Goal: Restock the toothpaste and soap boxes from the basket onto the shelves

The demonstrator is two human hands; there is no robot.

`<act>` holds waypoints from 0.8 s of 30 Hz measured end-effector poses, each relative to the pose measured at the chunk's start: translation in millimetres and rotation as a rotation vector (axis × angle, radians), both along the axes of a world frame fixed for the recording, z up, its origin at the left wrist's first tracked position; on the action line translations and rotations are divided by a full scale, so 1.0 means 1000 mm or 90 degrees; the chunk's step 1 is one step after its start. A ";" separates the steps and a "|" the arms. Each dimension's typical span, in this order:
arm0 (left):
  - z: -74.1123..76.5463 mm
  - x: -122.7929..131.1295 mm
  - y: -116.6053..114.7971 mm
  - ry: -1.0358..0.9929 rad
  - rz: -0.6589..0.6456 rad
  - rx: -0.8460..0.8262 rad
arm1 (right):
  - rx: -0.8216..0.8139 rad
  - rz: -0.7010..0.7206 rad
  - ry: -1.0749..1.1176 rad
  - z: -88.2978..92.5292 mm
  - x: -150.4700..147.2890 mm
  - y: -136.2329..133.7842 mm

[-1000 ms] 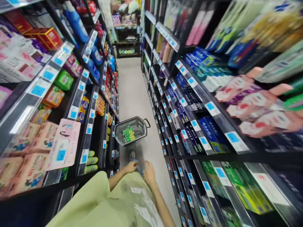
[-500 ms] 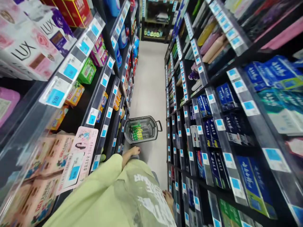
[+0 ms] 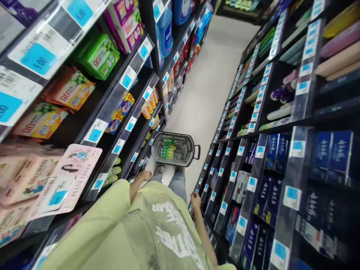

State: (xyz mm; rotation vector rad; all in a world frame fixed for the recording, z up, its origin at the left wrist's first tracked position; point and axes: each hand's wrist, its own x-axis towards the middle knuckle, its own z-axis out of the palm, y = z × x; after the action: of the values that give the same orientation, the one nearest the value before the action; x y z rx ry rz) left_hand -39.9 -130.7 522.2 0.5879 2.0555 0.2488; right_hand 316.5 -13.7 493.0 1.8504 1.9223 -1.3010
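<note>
A grey shopping basket [image 3: 184, 162] sits on the aisle floor just in front of my feet, its black handle [image 3: 197, 152] at the right end. Several green-and-yellow packs [image 3: 168, 149] lie inside it; their kind is too small to read. My left hand [image 3: 146, 175] hangs near the left shelves, apart from the basket, with fingers loosely curled and nothing seen in them. Beside the lower right shelves is my right hand [image 3: 196, 198], fingers curled in, also showing nothing held. Whether it touches the shelf edge I cannot tell.
Left shelves carry green soap packs [image 3: 101, 56], orange soap packs [image 3: 74, 88], blue detergent bottles [image 3: 165, 33] and a pink sign [image 3: 75, 168] jutting out. On the right stand blue toothpaste boxes [image 3: 332, 150] and slippers [image 3: 284, 90]. Pale floor [image 3: 202, 75] runs between both rows.
My view has turned and moved forward, so shelves and basket shift in the picture. My feet now show close behind the basket. My right hand has swung forward.
</note>
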 end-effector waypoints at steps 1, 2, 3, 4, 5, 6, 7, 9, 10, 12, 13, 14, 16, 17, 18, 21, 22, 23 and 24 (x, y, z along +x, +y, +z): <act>0.002 0.010 0.003 -0.001 0.008 -0.015 | -0.012 0.001 0.011 -0.004 -0.002 0.026; 0.003 0.020 0.008 0.000 0.014 -0.025 | -0.020 0.005 0.033 -0.008 -0.006 0.051; 0.004 0.031 0.013 0.004 0.019 -0.028 | -0.025 0.008 0.060 -0.011 -0.011 0.076; 0.004 0.041 0.019 0.012 0.024 -0.027 | -0.026 0.008 0.090 -0.014 -0.016 0.100; 0.004 0.051 0.024 0.019 0.028 -0.023 | -0.025 0.005 0.120 -0.016 -0.022 0.122; 0.003 0.059 0.028 0.026 0.032 -0.018 | -0.022 0.001 0.147 -0.017 -0.029 0.143; 0.001 0.066 0.030 0.029 0.037 -0.013 | -0.021 -0.004 0.172 -0.019 -0.035 0.160; -0.004 0.076 0.030 0.022 0.056 -0.009 | -0.031 -0.009 0.208 -0.025 -0.050 0.188; -0.007 0.080 0.028 0.012 0.069 -0.011 | -0.041 -0.008 0.220 -0.029 -0.058 0.198; -0.015 0.085 0.023 -0.011 0.094 -0.019 | -0.069 -0.006 0.235 -0.040 -0.077 0.212; -0.019 0.087 0.021 -0.021 0.104 -0.025 | -0.084 -0.007 0.238 -0.047 -0.088 0.217; -0.023 0.088 0.019 -0.029 0.113 -0.031 | -0.097 -0.012 0.238 -0.056 -0.099 0.220; -0.034 0.086 0.018 -0.045 0.127 -0.046 | -0.118 -0.032 0.230 -0.077 -0.122 0.223; -0.041 0.083 0.020 -0.055 0.130 -0.052 | -0.126 -0.048 0.223 -0.090 -0.134 0.224; -0.050 0.078 0.023 -0.068 0.132 -0.055 | -0.132 -0.066 0.213 -0.105 -0.146 0.223; -0.086 0.054 0.040 -0.103 0.124 -0.042 | -0.146 -0.120 0.174 -0.155 -0.178 0.216; -0.102 0.043 0.047 -0.110 0.118 -0.030 | -0.153 -0.132 0.160 -0.174 -0.187 0.212; -0.119 0.031 0.055 -0.113 0.111 -0.018 | -0.161 -0.141 0.145 -0.193 -0.196 0.208; -0.139 0.018 0.064 -0.113 0.105 -0.008 | -0.168 -0.147 0.130 -0.212 -0.203 0.203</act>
State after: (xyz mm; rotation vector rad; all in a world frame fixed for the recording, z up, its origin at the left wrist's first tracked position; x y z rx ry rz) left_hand -21.8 -66.6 383.6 0.3749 1.9331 0.3708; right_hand 113.1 189.3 281.4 1.9075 1.5588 -1.7818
